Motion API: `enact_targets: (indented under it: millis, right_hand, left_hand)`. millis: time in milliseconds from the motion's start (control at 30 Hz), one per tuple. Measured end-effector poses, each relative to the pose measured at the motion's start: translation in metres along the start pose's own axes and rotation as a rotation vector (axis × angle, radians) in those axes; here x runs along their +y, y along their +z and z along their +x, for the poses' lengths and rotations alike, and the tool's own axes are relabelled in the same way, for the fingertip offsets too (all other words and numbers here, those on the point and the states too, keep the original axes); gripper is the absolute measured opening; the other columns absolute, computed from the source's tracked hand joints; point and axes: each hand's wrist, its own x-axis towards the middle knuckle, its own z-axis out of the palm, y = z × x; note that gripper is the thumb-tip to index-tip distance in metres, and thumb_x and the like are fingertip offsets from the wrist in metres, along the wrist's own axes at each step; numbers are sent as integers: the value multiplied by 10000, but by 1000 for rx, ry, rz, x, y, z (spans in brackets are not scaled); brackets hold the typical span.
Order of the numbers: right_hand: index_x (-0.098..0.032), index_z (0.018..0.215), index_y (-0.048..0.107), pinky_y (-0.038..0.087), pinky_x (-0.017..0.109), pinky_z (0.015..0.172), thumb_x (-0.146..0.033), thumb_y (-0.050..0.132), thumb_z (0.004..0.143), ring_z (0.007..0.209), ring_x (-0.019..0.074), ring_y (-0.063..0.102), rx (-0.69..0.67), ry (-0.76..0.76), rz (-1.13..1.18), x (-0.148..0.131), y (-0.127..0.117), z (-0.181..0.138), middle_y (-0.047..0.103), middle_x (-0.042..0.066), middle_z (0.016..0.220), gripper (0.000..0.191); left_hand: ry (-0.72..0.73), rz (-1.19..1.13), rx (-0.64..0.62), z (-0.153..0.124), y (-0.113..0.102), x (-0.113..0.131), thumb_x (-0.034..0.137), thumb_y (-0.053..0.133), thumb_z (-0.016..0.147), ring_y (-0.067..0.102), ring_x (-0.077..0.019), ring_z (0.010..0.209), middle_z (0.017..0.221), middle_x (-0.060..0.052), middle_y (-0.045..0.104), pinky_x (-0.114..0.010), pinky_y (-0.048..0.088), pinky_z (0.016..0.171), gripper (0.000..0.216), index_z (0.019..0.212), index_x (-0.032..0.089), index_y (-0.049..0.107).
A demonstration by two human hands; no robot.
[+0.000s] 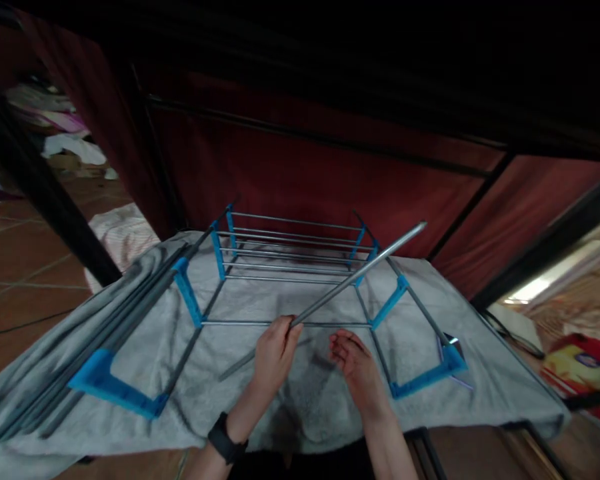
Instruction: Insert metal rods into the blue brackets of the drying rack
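Diagonally across the center of the frame runs a loose grey metal tube (356,279), its upper end toward the right and its lower end toward the lower left. The left hand (274,352) has its fingers closed around it, nearer the lower end. Just right of that, at the lower center, the right hand (351,360) is half open, fingers loosely curled, apart from the tube and with nothing visible in its grasp.

Around and beyond the hands stands a rack frame (285,324) of metal bars joined by blue plastic connectors (187,293); its closely spaced crossbars fill the middle of the frame. More grey tubes (100,327) lie bunched at the left. Everything rests on a grey blanket (260,427). Partly behind the connector at the right lies a flat, shiny object (453,343), too obscured to identify. Dark red fabric (290,173) spans the upper center.
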Motion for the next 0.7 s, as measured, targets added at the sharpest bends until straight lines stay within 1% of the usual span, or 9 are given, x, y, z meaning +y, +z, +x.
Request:
enact_targets:
  millis: [67,200,333,467,567,633,700]
  right_hand:
    - [-220,916,719,556,311,765,-349,883,659,830,169,699,38,-86,14,-13,1,1,765,45,927,331]
    - [-249,1025,702,549,362,899,-373,856,695,965,182,697,92,-260,44,-40,5,4,755,28,1045,384]
    - [-257,1052,686,537,392,969,-379,827,745,983,178,694,101,-379,109,-58,7,5,741,8,1038,360]
    - [-241,1041,678,549,359,927,-375,820,765,948,169,699,123,-401,141,-67,0,4,757,36,1058,338]
    - [-230,1030,685,553,333,879,-375,825,764,934,172,705,149,-403,115,-70,-10,5,768,52,1054,333]
    - [-224,1031,695,557,328,864,-378,835,755,921,172,706,147,-407,89,-72,-19,7,772,54,1035,346]
    - [-221,1024,704,563,322,847,-379,850,739,898,167,704,147,-411,66,-75,-27,8,773,49,1005,357]
  left_hand:
    - [76,104,-2,-1,2,-9,448,503,989,695,-255,873,918,-75,730,-367,520,795,280,984,224,671]
    - [200,236,-21,-4,6,-24,438,476,1001,712,-255,869,919,-69,741,-369,548,779,292,989,231,680]
    - [255,309,-43,-9,10,-34,445,460,1008,727,-261,887,966,-72,758,-384,570,796,315,1024,233,692]
    - [299,352,-61,-16,13,-43,470,454,1013,742,-267,911,1021,-84,772,-386,581,803,332,1079,230,675]
    - [304,381,-69,-22,12,-48,504,449,1011,747,-260,812,942,-82,771,-369,579,720,347,1067,218,637]
    - [292,398,-106,-25,10,-51,516,436,1014,736,-246,733,870,-61,759,-350,565,663,346,1036,223,620]
    - [307,402,-152,-26,6,-54,517,419,1019,732,-236,724,852,-47,754,-342,562,667,347,1015,237,623]
